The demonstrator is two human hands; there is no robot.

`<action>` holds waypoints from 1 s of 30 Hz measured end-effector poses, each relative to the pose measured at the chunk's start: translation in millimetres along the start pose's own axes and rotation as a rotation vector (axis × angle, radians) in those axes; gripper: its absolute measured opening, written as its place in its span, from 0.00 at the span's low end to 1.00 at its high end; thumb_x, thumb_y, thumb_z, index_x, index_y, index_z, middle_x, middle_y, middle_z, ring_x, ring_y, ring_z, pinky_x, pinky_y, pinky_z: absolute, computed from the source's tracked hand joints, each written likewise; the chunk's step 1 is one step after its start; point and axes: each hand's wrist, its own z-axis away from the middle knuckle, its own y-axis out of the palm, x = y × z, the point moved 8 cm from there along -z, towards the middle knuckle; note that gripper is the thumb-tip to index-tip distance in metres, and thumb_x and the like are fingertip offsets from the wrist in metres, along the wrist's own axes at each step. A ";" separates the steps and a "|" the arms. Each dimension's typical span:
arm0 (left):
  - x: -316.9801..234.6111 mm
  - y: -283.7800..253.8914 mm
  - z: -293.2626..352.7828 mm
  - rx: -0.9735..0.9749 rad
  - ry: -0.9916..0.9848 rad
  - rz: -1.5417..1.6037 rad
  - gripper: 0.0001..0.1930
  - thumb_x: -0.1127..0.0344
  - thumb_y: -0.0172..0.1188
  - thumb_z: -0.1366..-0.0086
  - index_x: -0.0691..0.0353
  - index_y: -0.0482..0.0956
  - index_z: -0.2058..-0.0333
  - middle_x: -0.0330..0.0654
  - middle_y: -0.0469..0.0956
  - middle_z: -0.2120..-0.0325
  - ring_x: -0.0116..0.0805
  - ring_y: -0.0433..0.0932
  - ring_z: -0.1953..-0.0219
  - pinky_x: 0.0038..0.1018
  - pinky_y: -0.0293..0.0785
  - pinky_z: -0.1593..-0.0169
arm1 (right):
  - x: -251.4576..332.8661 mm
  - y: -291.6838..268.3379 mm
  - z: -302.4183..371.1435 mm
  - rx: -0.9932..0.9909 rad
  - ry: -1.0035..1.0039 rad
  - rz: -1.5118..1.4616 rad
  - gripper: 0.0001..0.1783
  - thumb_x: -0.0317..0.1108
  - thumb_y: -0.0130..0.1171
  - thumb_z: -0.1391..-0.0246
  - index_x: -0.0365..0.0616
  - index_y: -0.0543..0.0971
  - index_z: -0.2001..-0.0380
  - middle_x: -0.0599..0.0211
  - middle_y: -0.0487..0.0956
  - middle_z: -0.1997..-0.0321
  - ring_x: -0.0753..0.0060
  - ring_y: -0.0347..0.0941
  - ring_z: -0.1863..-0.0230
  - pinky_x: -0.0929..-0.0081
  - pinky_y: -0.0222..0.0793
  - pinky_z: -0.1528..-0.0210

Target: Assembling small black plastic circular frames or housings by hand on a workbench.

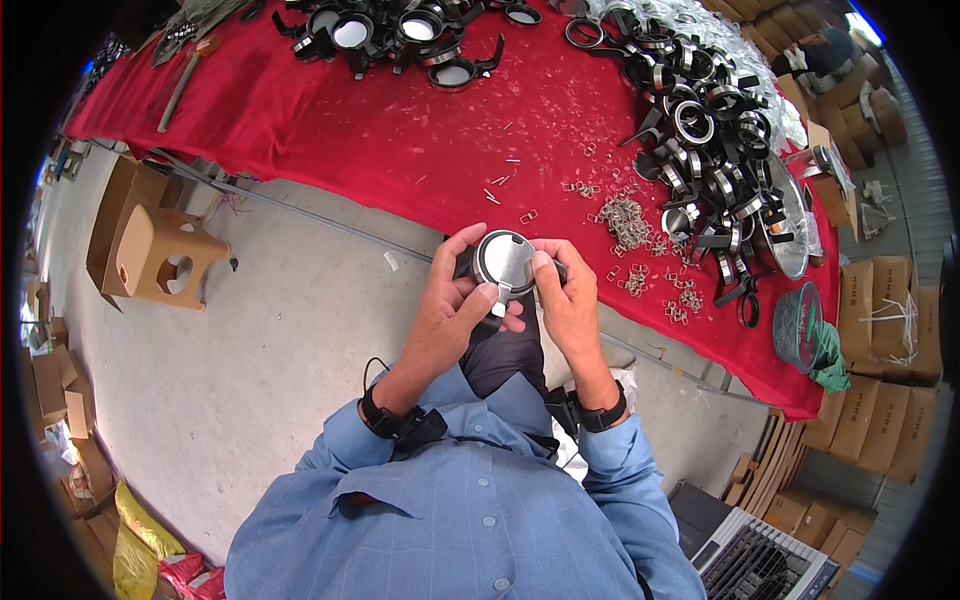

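Observation:
Between my two hands is a round black-rimmed lid [505, 258] with a shiny silver disc face and a small pale tab at its lower edge. My left hand [448, 312] grips it from the left, its thumb pressing near the tab. My right hand [572, 300] holds the right rim, with the thumb on the edge. Fingers beneath the lid are partly hidden. On the red-covered table just beyond lie heaps of small metal wire clips [625, 222] and a few thin pins [492, 197].
A large pile of black ring parts with handles [712, 150] covers the table's right side. Silver-faced black lids [400, 40] lie at the far edge. A hammer [185, 90] rests far left. A mesh basket [797, 325] stands right. A tan stool [165, 255] and cartons [880, 310] flank the table.

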 end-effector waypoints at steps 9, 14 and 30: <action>23.9 -22.1 -6.7 -0.016 -0.114 0.216 0.08 0.69 0.45 0.30 0.64 0.70 0.57 0.54 0.80 0.67 0.43 0.83 0.70 0.33 0.82 0.65 | -0.1 -15.6 -33.4 -0.037 0.000 0.328 0.09 0.31 0.53 0.40 0.37 0.80 0.64 0.56 0.79 0.73 0.63 0.78 0.73 0.70 0.71 0.68; 26.0 -30.2 -10.6 -0.077 -0.172 0.261 0.11 0.67 0.42 0.30 0.64 0.69 0.55 0.56 0.80 0.67 0.43 0.83 0.69 0.32 0.80 0.64 | 25.5 -12.7 -50.4 -0.072 -0.423 0.554 0.08 0.25 0.60 0.47 0.42 0.81 0.63 0.57 0.78 0.66 0.53 0.77 0.67 0.65 0.72 0.67; 32.3 -32.7 -7.7 -0.146 -0.241 0.294 0.12 0.66 0.40 0.31 0.62 0.68 0.54 0.54 0.79 0.66 0.41 0.82 0.68 0.31 0.77 0.61 | -4.0 4.3 -52.0 0.124 -0.354 0.781 0.07 0.28 0.63 0.51 0.40 0.75 0.70 0.56 0.75 0.71 0.48 0.76 0.71 0.58 0.72 0.69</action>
